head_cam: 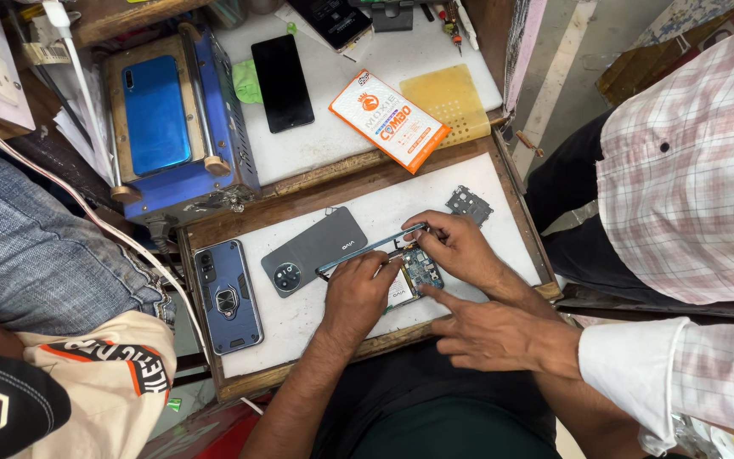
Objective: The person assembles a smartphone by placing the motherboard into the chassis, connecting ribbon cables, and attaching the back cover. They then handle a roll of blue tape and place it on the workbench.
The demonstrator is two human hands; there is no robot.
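1. The person's left hand (pixel 358 293) rests on an opened smartphone (pixel 405 276) lying on the white mat (pixel 503 225) of the wooden tabletop (pixel 299 191); its grip is narrow, fingers curled down onto the phone's edge and holding it.
2. The right hand (pixel 456 242) lies just past the opened smartphone, its grip closed on the far end of a thin phone frame (pixel 367 249) that slants across above the phone.
3. Inside the opened smartphone a blue circuit board (pixel 422 270) shows between the two hands.
4. A co-worker's hand (pixel 490 331), coming from a checked sleeve with a white cuff (pixel 630 365), points one finger at the circuit board from the near right side of the opened smartphone.
5. A grey back cover with a round camera ring (pixel 312 251) lies just left of the opened smartphone, touching the frame's left end.
6. Further left of the opened smartphone sits a phone in a dark blue armoured case with a ring stand (pixel 227 296).
7. A small dark perforated shield plate (pixel 469 204) lies beyond the right hand, near the opened smartphone.
8. Well beyond the opened smartphone, on a second white mat, lie a black phone face-down (pixel 282 82), an orange-and-white parts box (pixel 388 121) and a yellow pad (pixel 450 100).
9. Far left of these, a blue phone (pixel 155 115) rests on a blue separator machine (pixel 218 166).
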